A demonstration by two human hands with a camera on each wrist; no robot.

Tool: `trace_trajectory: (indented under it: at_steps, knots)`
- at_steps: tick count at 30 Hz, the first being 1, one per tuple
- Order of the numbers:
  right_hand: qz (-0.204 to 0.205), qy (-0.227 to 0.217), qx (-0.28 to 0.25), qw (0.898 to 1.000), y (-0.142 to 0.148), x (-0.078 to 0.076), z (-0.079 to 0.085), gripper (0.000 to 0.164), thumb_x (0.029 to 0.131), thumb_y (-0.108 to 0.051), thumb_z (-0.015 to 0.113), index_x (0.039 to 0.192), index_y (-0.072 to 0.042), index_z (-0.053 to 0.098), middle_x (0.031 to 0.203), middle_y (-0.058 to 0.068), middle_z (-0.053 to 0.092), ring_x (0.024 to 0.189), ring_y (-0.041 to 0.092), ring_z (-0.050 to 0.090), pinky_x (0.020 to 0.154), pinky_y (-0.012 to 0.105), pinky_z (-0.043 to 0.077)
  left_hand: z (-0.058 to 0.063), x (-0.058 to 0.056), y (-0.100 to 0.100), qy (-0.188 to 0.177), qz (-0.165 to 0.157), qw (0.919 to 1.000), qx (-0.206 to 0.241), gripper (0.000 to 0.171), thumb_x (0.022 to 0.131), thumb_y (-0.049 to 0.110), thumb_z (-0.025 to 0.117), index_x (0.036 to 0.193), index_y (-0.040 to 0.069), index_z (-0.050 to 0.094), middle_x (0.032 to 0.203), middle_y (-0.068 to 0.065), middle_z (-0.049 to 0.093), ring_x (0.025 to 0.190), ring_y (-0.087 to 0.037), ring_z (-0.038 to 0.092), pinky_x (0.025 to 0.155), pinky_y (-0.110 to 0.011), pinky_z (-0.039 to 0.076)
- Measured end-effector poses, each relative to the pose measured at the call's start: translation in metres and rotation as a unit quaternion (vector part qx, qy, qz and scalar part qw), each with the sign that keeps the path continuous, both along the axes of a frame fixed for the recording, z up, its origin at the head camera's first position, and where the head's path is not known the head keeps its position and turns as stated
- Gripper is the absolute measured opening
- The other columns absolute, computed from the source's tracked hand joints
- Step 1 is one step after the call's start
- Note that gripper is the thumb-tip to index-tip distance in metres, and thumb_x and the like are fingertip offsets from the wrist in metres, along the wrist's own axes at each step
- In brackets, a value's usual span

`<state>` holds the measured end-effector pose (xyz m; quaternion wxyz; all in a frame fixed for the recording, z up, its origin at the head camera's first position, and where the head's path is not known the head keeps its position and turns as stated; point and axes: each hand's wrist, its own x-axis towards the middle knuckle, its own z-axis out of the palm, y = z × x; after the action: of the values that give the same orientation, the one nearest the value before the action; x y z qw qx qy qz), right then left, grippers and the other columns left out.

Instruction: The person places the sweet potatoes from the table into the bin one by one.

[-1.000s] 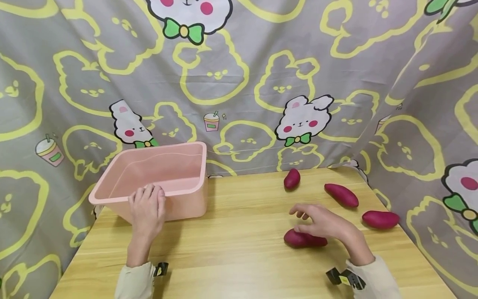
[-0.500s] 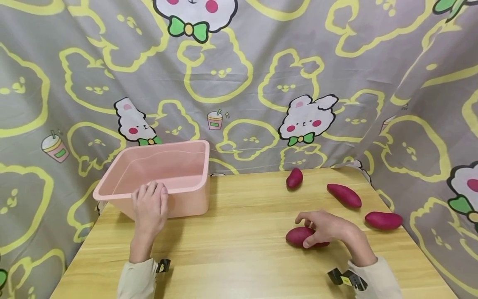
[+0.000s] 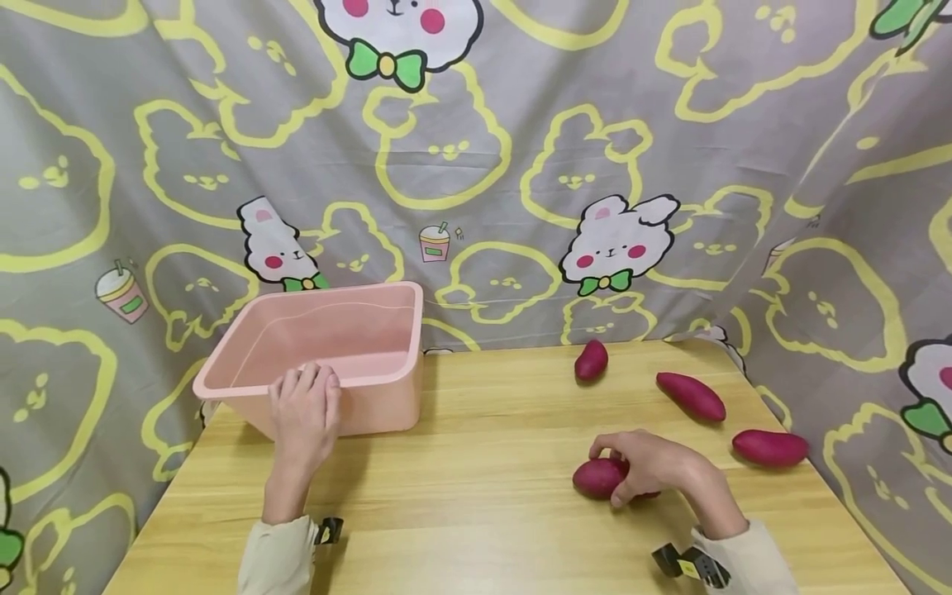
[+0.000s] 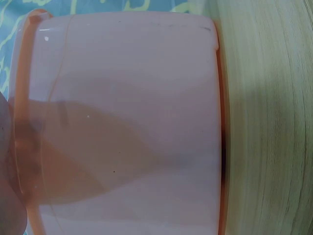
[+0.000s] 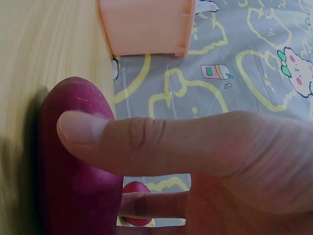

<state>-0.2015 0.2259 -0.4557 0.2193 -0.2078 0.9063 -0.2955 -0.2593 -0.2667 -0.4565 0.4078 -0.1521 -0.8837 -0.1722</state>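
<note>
- The tabletop (image 3: 461,504) looks smooth and carries everything here; a round-bodied thing nudged on it could roll, and the rightmost potato (image 3: 770,449), lying close to the right edge, seems likeliest to drop off if a wrist or sleeve brushes it.
- The bin (image 3: 381,409) stands upright at the far left, with nothing visible inside. A hard pull or downward press on its near rim could drag or tip it toward the person, since the hand bears on that one side only.
- The held potato (image 3: 597,478) lies near the right-centre, under the right hand (image 3: 658,463). It appears to rest on the tabletop. Its tapered, glossy body could twist or squirt out if the squeeze lands off its middle; a loose hold would probably let one end droop.
- The slim potato (image 3: 692,397), far right, and the far potato (image 3: 591,362), near the curtain (image 3: 491,190), lie well apart from the hands and run little risk.
- Left hand (image 3: 307,405): its fingers are bent over the bin's near rim and grip it; how tightly, I cannot tell.
- Right hand: its fingers are partly closed, parted by the potato's width, the thumb (image 5: 83,128) on the near side and the fingertips reaching over the far side, pinching it.
</note>
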Motion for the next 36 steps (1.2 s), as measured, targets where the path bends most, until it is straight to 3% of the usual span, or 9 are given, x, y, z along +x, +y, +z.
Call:
trace_trajectory:
  at_steps: [13,25,36]
  knots:
    - [0.002,0.006,-0.006,1.0,-0.0008,0.0036,-0.002,0.051,0.068,-0.004,0.091,0.11,-0.016,0.065,0.094,0.004,0.061,0.086,0.023,0.055,0.075,0.041,0.047,-0.0034,0.0035,-0.0008,-0.005,0.005,1.0,-0.001,0.033,0.107,0.023,0.035,0.087,0.006,0.055,0.09,-0.016,0.058,0.088,-0.041,0.05,0.091,-0.06,0.033]
    - [-0.02,0.015,0.017,1.0,-0.0033,0.0038,-0.0024,0.049,0.067,-0.002,0.09,0.107,-0.017,0.066,0.095,0.003,0.061,0.088,0.023,0.055,0.079,0.045,0.047,-0.0031,0.001,0.0001,-0.012,0.004,0.9999,-0.004,0.035,0.108,0.025,0.033,0.089,0.006,0.056,0.092,-0.017,0.06,0.09,-0.041,0.051,0.093,-0.06,0.033]
    - [-0.012,0.013,0.006,1.0,-0.0031,0.0011,-0.002,0.047,0.07,-0.002,0.089,0.109,-0.015,0.066,0.097,0.004,0.062,0.089,0.023,0.056,0.078,0.044,0.047,-0.0014,0.0008,0.0007,0.006,0.002,1.0,-0.001,0.034,0.106,0.025,0.035,0.088,0.007,0.055,0.091,-0.017,0.059,0.088,-0.041,0.05,0.092,-0.06,0.033]
